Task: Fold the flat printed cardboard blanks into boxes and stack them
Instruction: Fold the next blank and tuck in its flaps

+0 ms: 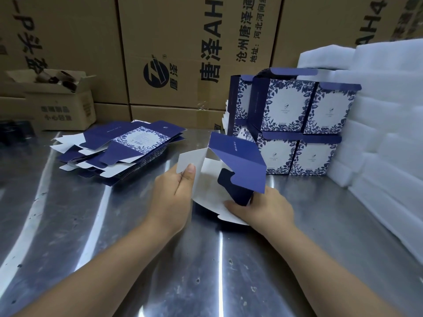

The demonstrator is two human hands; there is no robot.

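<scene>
A half-folded blue and white cardboard box point(238, 161) stands open on the steel table point(114, 248), its white inside facing me. My left hand point(174, 191) pinches its white left flap, thumb on the inside. My right hand point(263, 209) holds its lower right corner, fingers curled around a dark blue tab. A loose pile of flat printed blanks point(123, 149) lies to the left. Several finished boxes point(297, 124) with blue floral print are stacked two high behind the held box.
White foam sheets point(377, 122) are piled along the right side. Big brown cartons point(183, 53) form a wall at the back. A small open carton point(59, 104) sits at the back left. Bare steel lies in front of me.
</scene>
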